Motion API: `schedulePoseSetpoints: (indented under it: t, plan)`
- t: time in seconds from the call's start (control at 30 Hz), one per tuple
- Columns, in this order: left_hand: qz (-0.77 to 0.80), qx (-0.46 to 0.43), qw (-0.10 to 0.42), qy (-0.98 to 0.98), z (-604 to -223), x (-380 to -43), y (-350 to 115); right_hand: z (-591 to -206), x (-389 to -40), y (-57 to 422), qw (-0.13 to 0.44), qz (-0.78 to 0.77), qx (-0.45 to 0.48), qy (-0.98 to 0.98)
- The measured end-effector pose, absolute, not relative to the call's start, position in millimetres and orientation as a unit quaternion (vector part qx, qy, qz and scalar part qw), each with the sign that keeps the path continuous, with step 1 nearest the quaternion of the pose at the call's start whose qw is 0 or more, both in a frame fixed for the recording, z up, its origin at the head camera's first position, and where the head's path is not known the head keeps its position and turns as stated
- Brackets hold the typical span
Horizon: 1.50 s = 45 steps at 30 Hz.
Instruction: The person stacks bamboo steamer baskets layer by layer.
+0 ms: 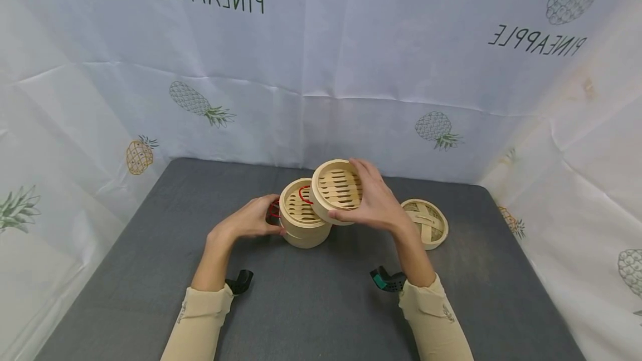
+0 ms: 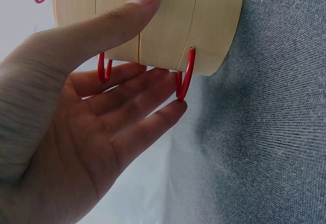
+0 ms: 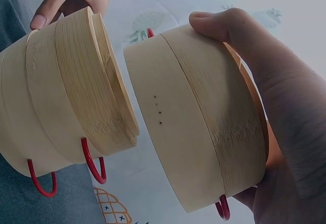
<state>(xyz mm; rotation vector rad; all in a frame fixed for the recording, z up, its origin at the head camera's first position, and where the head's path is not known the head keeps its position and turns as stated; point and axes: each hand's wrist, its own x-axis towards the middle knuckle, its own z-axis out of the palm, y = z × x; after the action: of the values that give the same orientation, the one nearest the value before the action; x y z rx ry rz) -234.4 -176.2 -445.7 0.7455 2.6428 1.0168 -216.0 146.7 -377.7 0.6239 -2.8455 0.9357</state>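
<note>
A stack of bamboo steamer baskets [image 1: 305, 234] with red loop handles stands on the table toward the back. My left hand [image 1: 254, 217] grips its left side, thumb on the near wall and fingers round behind by the red handles [image 2: 186, 79]. To the right and above, my right hand [image 1: 375, 196] holds another bamboo steamer basket [image 1: 341, 187], tilted, with its slatted inside showing. The right wrist view shows a gap between this raised basket [image 3: 178, 117] and the top rim of the stack [image 3: 109, 66]. Thumb and fingers span the raised basket's rim.
A round woven bamboo lid [image 1: 437, 224] lies on the dark grey table [image 1: 311, 305], partly behind the right forearm. Black wrist cameras [image 1: 242, 282] sit at both wrists. White pineapple-print cloth [image 1: 321, 60] hangs behind and at the sides.
</note>
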Motion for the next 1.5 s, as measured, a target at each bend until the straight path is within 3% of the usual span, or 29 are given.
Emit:
schedulePoseSetpoints:
  t: [1.5]
  plan:
    - [0.357,0.256,0.109,0.892,-447.7,-234.2,-177.9,-377.0,-223.5,107.2,0.033,0.307,0.249,-0.918]
